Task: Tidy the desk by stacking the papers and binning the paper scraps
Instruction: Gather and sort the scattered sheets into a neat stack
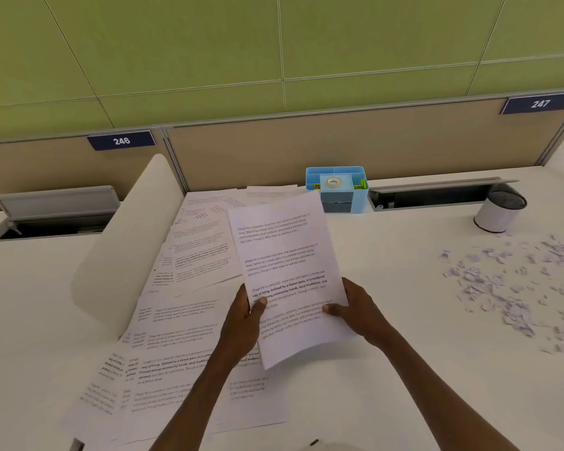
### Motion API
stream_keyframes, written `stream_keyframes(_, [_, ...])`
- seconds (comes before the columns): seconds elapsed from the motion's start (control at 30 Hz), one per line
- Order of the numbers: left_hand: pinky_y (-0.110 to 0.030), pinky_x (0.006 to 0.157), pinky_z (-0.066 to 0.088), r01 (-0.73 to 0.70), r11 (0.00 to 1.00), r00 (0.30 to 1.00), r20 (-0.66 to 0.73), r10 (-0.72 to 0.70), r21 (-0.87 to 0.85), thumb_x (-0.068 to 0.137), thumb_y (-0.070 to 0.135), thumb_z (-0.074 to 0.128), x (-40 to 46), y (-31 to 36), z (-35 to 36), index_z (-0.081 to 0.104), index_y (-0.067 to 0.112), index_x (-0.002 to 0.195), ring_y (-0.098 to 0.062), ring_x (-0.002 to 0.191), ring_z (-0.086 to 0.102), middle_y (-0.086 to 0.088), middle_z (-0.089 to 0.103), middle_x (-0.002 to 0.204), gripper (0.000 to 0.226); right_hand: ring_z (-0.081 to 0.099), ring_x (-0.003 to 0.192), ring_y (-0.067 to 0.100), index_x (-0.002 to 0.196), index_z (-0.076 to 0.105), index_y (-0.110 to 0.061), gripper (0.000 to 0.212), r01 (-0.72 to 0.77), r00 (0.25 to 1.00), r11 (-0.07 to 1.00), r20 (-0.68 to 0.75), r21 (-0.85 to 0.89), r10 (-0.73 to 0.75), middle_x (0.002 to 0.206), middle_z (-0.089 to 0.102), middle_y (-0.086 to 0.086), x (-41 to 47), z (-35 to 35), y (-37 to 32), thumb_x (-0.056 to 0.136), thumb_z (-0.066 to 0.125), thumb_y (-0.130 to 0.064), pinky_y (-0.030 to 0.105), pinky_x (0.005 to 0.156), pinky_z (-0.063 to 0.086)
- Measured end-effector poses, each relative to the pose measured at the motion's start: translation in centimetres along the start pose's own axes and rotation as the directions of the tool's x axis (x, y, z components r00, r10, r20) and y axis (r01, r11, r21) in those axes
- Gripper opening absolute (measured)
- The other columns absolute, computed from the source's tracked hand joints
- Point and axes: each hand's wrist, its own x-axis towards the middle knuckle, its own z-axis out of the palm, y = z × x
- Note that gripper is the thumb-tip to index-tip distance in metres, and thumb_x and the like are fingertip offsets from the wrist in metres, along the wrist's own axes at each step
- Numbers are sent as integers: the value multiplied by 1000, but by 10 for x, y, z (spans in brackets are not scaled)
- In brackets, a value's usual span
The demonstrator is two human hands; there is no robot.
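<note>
A printed sheaf of white paper [284, 255] is held up above the white desk [388, 336], tilted slightly to the right. My left hand [243, 315] grips its left edge with the thumb on the front. My right hand [355, 310] grips its right edge the same way. Several more printed sheets [183, 320] lie spread and overlapping on the desk to the left and under my arms. A scatter of small paper scraps [515, 281] covers the desk at the right. A small white bin with a black mesh liner [500, 210] stands behind the scraps.
A blue desk organiser [337, 187] holding a tape roll stands at the back by the beige partition [306, 151]. A white curved divider [124, 252] borders the sheets on the left. Open cable trays sit at the back right [437, 193] and back left [52, 213].
</note>
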Motion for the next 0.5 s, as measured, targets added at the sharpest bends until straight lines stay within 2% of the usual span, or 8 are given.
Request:
stream_keyframes(0.1, [-37,89,58,44,989,999,18,-42,-141,103,25,49,-5,-5,-3,46,32,136,-12,112,65,11,63,129,34,67,96,9,116,60,-23,43,-30,995,1000,91,-6,30,109,69,-12,0,3,0,78,75,-12,12,70,50])
stream_keyframes(0.17, [-29,78,60,64,972,998,6,-65,-225,102,24,52,-8,-10,-4,49,32,134,-9,107,68,11,66,125,33,67,98,9,117,60,-23,44,-50,988,999,149,12,48,111,70,-10,-1,6,1,78,76,-14,20,78,53])
stream_keyframes(0.23, [-26,73,59,84,963,995,-21,-93,-257,101,22,54,-10,-14,-6,50,31,133,-8,103,69,11,68,123,33,67,100,11,119,59,-23,46,-65,978,998,201,9,62,113,70,-9,-2,10,1,77,78,-18,27,83,55])
stream_keyframes(0.33, [-19,74,57,85,965,992,-69,-106,-249,101,19,54,-14,-22,-13,50,37,131,-2,104,67,17,65,123,35,70,96,12,113,65,-21,38,-122,951,992,285,-20,122,109,72,-7,5,12,4,78,78,-28,25,78,55])
stream_keyframes(0.37, [-16,74,56,81,966,991,-86,-105,-246,101,18,53,-15,-24,-16,50,42,129,2,104,66,21,64,122,37,71,89,13,104,69,-17,30,-165,954,986,250,-23,165,102,74,-4,10,13,5,79,78,-30,26,73,55])
stream_keyframes(0.43, [-14,80,54,66,970,989,-114,-95,-233,101,16,53,-18,-28,-25,49,49,125,7,105,63,26,61,122,41,69,73,20,84,70,-9,23,-253,967,967,6,-34,253,85,74,5,24,13,10,82,74,-31,32,65,54])
stream_keyframes(0.5, [-23,91,51,66,976,986,-138,-96,-209,101,16,54,-19,-34,-34,48,45,132,1,112,61,22,59,128,43,65,83,24,86,68,-7,26,-285,938,916,-280,-281,205,88,71,6,39,5,17,86,70,-33,33,74,49])
